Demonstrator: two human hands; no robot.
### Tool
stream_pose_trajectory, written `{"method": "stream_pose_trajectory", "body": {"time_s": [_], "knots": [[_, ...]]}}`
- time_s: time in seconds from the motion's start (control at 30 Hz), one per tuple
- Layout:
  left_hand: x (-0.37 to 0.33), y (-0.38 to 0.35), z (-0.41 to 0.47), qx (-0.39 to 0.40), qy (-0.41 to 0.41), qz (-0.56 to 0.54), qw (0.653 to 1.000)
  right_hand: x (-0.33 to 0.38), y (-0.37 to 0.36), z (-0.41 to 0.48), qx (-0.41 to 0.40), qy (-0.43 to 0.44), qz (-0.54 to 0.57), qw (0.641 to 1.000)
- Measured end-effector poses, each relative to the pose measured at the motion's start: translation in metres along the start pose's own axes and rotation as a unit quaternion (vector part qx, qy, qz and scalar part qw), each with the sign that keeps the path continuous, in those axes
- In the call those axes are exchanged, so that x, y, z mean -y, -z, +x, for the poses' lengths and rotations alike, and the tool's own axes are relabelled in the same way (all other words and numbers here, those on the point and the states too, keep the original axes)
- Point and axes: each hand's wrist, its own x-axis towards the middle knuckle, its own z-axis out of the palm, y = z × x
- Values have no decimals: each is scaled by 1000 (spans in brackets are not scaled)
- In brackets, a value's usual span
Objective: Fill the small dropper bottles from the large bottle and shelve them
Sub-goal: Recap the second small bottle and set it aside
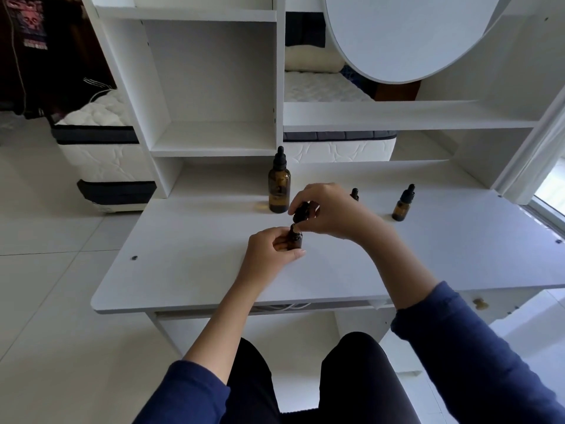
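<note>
Here, white desk (189, 255), tiled floor (46, 301), mattress (101, 154) behind, left hand (269, 252) gripping small bottle (296, 240), right hand (330, 209) pinching its dropper cap (301, 213)

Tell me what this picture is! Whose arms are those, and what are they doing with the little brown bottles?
There is no machine here, just a person. The camera sits on their head and looks down, so you see their own arms in blue sleeves. The left hand grips a small brown bottle standing on the white desk. The right hand pinches its black dropper cap; whether the cap is off, I cannot tell. Behind stands the large bottle, capped. A second small bottle peeks out behind the right hand, and a third small bottle stands further right.
</note>
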Motion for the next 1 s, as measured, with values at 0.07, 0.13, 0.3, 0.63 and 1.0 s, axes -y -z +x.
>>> {"method": "stream_pose_trajectory", "body": {"time_s": [0.07, 0.13, 0.3, 0.63, 1.0], "knots": [[0, 0, 0, 3, -1, -5, 1000, 1, -4, 4, 27, -7, -9, 1000], [1, 0, 0, 2, -2, 4, 1000, 2, -9, 6, 43, -14, -11, 999], [0, 1, 0, 5, -6, 4, 1000, -2, -11, 0, 56, -12, -7, 998], [-4, 2, -3, 12, -2, -7, 1000, -6, -28, -9, -82, -72, 37, 993], [-1, 2, -1, 14, 1, -8, 1000, -9, -45, -20, -168, -23, 234, 957]]}}
